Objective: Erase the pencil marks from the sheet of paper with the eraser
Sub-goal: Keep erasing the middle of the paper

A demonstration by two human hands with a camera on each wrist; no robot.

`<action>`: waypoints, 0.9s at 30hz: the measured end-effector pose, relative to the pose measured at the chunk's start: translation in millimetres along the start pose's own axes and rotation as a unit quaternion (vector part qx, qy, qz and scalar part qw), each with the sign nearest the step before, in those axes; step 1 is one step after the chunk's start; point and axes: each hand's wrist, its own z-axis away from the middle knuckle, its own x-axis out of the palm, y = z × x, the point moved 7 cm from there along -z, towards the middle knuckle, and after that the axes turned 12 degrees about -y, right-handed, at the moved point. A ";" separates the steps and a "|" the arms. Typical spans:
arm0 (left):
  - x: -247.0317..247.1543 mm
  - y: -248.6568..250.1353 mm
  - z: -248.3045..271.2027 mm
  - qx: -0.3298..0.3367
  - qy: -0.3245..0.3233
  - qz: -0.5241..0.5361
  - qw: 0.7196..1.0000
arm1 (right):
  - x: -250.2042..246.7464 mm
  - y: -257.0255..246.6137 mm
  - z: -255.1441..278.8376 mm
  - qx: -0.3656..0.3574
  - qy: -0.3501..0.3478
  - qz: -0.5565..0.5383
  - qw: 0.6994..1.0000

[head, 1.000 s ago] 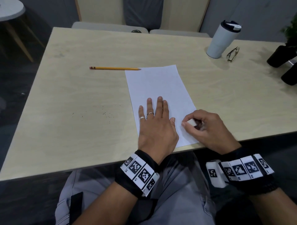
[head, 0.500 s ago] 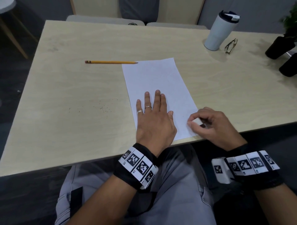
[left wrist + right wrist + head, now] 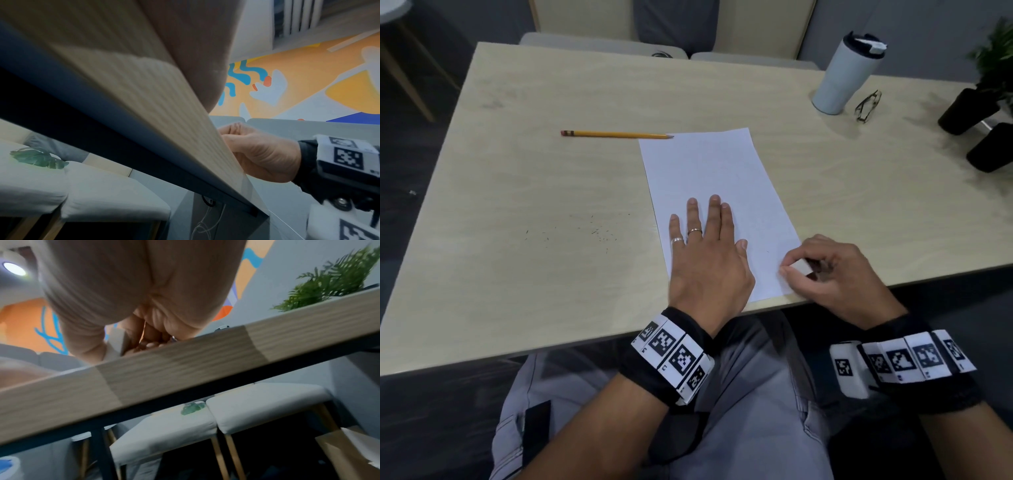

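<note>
A white sheet of paper (image 3: 717, 192) lies lengthwise on the pale wooden table (image 3: 534, 192), reaching to its near edge. My left hand (image 3: 705, 246) lies flat on the sheet's near half, fingers straight, holding it down. My right hand (image 3: 825, 270) sits at the sheet's near right edge and pinches a small white eraser (image 3: 799, 267) between thumb and fingers. The right wrist view shows the same eraser (image 3: 117, 344) held just above the table edge. I can make out no clear pencil marks on the paper.
A yellow pencil (image 3: 616, 134) lies left of the sheet's far corner. A white tumbler (image 3: 846, 73) and folded glasses (image 3: 868, 105) stand at the far right, with dark plant pots (image 3: 969, 113) beyond. Dark eraser crumbs (image 3: 592, 229) speckle the table left of the sheet.
My right hand with the eraser has slid right, from beside the left thumb to the sheet's right edge. The left hand stays pressed flat on the paper.
</note>
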 end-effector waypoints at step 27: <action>-6.7 85.3 38.2 0.156 0.050 0.068 0.984 | -20.4 36.4 -36.2 0.055 0.155 -0.070 0.984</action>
